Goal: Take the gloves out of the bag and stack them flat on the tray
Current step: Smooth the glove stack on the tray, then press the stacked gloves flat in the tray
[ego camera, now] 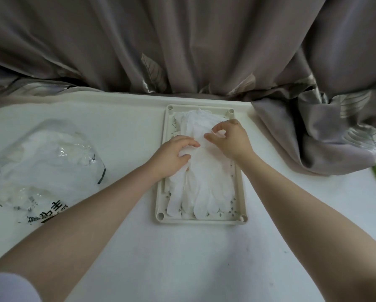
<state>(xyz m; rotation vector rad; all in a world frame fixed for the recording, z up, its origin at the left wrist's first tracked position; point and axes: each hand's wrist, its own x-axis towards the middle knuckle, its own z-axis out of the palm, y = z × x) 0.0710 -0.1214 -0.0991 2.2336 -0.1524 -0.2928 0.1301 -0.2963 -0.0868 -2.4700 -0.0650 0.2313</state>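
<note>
Step in hand: judged from the layout, smoothing the top glove onto the stack in the tray
Gloves [206, 184]: a white pile lying lengthwise in the tray, fingertips toward the tray's near edge, cuffs toward its far edge; the top one looks rumpled around the middle
Tray [240, 192]: cream, perforated floor, standing on the tabletop [171, 258] toward its far right corner, well apart from the bag
Bag [45, 162]: clear plastic with dark print, slumped by the tabletop's left edge; white gloves show through it, so more probably remain to be moved
Left hand [171, 154]: palm down over the tray's left side, fingers curled into the glove fabric with a fold bunched between thumb and fingers, so it grips the glove
Right hand [228, 138]: raised at the knuckles above the pile's far half, thumb and forefinger nearly meeting at a bit of white fabric; it seems to pinch the glove, though the contact is hard to make out
Forearms: both bare, reaching in from the near edge and converging on the tray
Doing it well: hold one end still and draw the other away along the tray's length, then press flat with an open palm; line cuffs and fingertips up with the gloves beneath
Risk: tugging sideways may drag the lower gloves askew or over the tray's rim
</note>
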